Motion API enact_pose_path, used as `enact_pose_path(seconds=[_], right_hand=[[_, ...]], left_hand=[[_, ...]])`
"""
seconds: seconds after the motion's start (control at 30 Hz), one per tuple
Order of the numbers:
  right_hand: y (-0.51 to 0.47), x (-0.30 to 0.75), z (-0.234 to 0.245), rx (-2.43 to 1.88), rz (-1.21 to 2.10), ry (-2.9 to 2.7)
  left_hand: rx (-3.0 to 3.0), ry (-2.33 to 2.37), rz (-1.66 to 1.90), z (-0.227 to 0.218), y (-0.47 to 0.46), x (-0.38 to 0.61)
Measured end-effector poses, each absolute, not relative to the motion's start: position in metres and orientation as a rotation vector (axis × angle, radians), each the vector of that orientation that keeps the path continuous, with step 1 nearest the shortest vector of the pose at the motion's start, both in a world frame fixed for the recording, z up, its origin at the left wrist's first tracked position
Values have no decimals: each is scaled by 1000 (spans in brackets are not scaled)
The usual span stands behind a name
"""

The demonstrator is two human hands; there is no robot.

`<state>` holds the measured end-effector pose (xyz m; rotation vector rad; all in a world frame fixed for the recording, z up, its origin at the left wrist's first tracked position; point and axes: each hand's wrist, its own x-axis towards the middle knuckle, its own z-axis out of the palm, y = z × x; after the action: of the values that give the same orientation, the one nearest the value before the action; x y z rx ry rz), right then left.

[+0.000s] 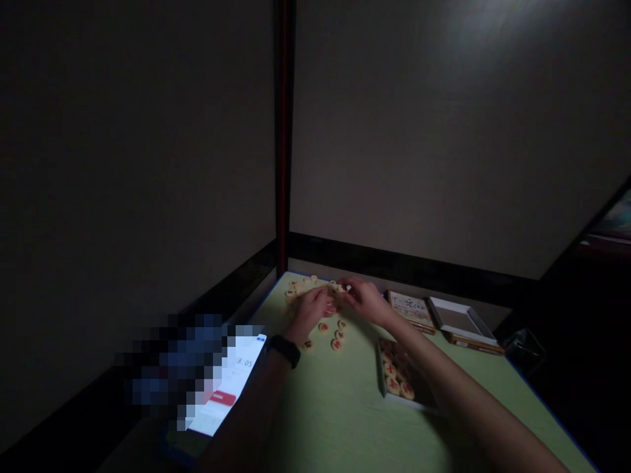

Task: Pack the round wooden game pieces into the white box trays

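Head view: right hand (363, 299) pinches a pale disc (343, 288), left hand (311, 311) close beside, scattered discs (340, 335) on the green table (340, 407), left grip impossible to tell!

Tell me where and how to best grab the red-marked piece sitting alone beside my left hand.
Pinch the red-marked piece by opposite sides of its round edge, probably from above and the near side: it appears to lie flat, green tabletop shows along its near edge, and your left hand is close beyond it.
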<state>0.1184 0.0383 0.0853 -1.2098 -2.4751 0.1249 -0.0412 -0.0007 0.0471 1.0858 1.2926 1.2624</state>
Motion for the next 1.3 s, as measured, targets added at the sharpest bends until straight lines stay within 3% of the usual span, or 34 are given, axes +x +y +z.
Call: enact_pose_path(seconds=[0.13, 0.27, 0.4, 0.77, 1.3], right_hand=[[-2, 155, 83, -1002, 366, -2306], [-30, 175, 75, -1027, 466, -2270], [-35, 207, 69, -1125, 489, -2174], [-47, 259, 45, -1426, 152, -2403], [-49, 251, 33, -1427, 232, -2291]], left_hand=[[770, 729, 985, 50, -19, -13], [660, 559, 895, 45, -30, 0], [732, 568, 909, 40, -36, 1], [927, 734, 895, 28, -42, 4], [1011, 746, 903, 20, -38, 1]])
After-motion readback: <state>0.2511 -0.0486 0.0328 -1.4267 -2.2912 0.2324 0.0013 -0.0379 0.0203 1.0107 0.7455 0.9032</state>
